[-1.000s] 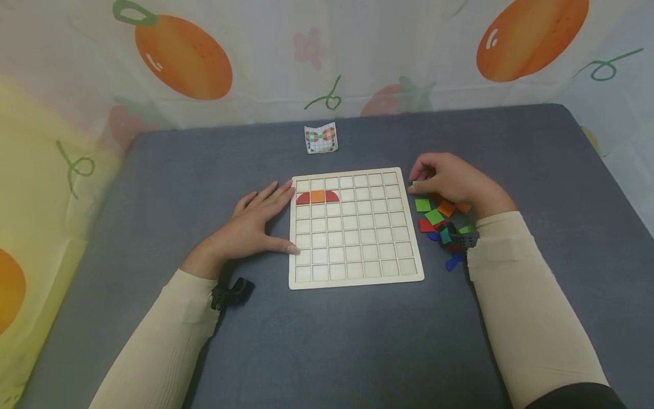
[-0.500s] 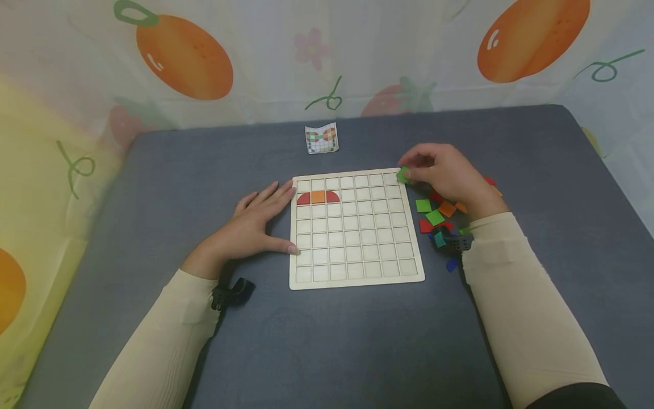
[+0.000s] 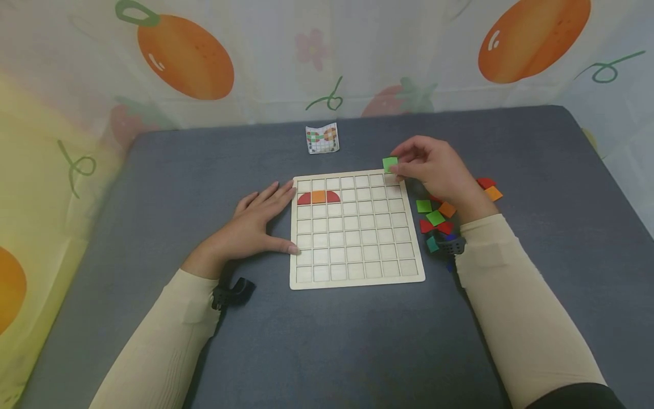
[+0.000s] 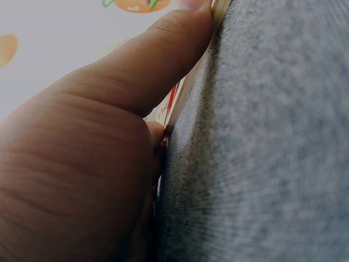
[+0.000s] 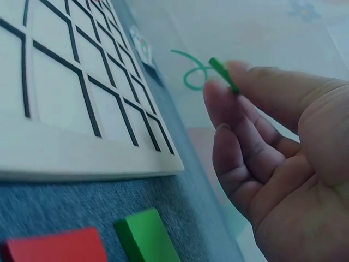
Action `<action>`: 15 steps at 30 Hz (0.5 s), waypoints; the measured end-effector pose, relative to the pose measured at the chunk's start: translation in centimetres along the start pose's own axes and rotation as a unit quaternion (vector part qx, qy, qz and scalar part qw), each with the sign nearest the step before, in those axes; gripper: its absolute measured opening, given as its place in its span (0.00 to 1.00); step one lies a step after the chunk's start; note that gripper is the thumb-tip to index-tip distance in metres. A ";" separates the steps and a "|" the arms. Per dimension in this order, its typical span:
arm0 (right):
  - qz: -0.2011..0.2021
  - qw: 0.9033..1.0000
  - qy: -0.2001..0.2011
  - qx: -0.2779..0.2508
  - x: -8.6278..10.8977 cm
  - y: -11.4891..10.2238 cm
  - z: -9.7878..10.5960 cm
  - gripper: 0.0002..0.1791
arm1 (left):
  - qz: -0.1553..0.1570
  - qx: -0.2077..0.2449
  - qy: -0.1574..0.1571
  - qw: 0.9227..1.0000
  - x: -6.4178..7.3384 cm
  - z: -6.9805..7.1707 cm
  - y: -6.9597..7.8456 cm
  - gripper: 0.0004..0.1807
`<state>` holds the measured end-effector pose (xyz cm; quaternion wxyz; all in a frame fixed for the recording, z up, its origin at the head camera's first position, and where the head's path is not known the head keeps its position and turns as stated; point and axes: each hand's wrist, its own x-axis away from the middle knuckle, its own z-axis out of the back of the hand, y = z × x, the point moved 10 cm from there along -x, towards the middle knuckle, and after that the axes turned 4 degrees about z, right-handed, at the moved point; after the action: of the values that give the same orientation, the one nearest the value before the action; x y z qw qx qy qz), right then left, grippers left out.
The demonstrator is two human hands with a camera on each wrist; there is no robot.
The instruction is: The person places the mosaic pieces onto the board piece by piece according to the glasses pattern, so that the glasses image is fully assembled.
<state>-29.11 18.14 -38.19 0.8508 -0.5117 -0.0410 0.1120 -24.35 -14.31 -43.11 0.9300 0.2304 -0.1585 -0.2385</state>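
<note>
A pale wooden grid board (image 3: 357,238) lies on the table. In its second row, at the left, sit a red quarter-round tile (image 3: 304,199), an orange square tile (image 3: 318,196) and another red quarter-round tile (image 3: 332,196). My left hand (image 3: 250,224) rests at the board's left edge, fingers spread and straight, the thumb touching the rim. Between thumb and fingertips my right hand (image 3: 434,170) pinches a green square tile (image 3: 390,164) above the board's far right corner. The right wrist view shows that green tile (image 5: 224,75) edge-on, held in the air.
Loose red, orange, green, teal and blue tiles (image 3: 436,218) lie right of the board, partly hidden under the right wrist. A small printed pattern card (image 3: 322,138) lies beyond the board. A fruit-printed curtain (image 3: 276,68) hangs behind the table.
My right hand has lifted the green tile from the pile and moved left and away from me, over the board's far right corner. The left hand has stayed in place.
</note>
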 end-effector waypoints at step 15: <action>0.014 0.997 -0.017 -0.077 -0.1 -2.5 -3.1 0.16 | 0.004 -0.007 0.001 1.000 0.0 0.0 -0.1 0.71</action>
<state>-28.22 14.29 -37.47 0.8065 -0.5742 -0.0565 0.1290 -24.37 -14.32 -43.18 0.9328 0.2237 -0.1568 -0.2352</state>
